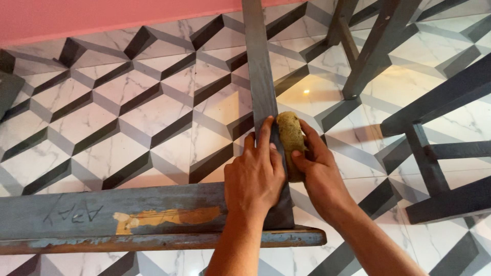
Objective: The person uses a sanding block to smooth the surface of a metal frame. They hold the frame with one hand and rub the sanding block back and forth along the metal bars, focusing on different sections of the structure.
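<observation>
Nearest the camera lay the horizontal grey-blue metal angle bar (153,217), its paint worn and a patch of orange rust showing along its face. From its right end a long flat grey metal strip (261,76) ran away from you across the marble-patterned floor tiles (128,112), towards the pink wall (102,15).

Your left hand (254,176) lay flat on the strip, fingers pressed along its surface just above the joint with the angle bar, grasping nothing. Your right hand (319,171) was closed around a worn yellow-brown scrubbing pad (290,139), thumb and fingers pinching it against the right edge of the strip. The pad stood just beside your left fingertips, touching the strip.

Further dark grey metal frames (424,133) lay on the floor to your right, well apart from the hands.

Risks noted, as judgement only: the strip's edge looked thin and bare, and a slip of the pad could have dragged your right fingers along it. Your left fingertips sat close to the pad's path and could have been scraped. The steadying pressure came from one flat palm alone; should the strip shift on the smooth tiles, your rubbing would have lost its footing.
</observation>
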